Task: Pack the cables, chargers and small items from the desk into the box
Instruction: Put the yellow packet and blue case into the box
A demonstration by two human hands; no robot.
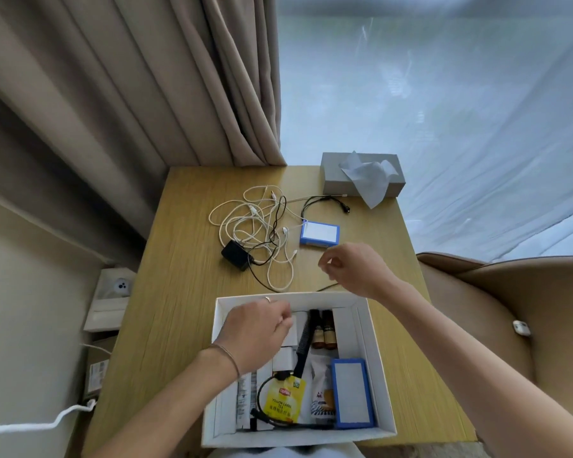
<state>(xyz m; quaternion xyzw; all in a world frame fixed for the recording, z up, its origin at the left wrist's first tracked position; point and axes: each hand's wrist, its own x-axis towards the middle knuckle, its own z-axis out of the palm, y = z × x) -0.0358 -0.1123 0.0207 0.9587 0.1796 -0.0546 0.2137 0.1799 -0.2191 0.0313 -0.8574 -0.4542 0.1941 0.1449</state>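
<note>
Your right hand hovered loosely curled, empty, beside the limp, tangle-prone white cables on the desk; bunch their loops. Your left hand reached into the box, grip unclear.

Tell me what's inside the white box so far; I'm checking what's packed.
In the white box: two amber bottles, black comb, Lipton tea bag, blue-edged case, black cable, white packets. The left hand covers its far-left part.

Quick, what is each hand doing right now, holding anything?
Left hand: inside the box, fingers curled; cannot tell if it holds anything.
Right hand: above the desk, loosely curled, holding nothing visible.
</note>
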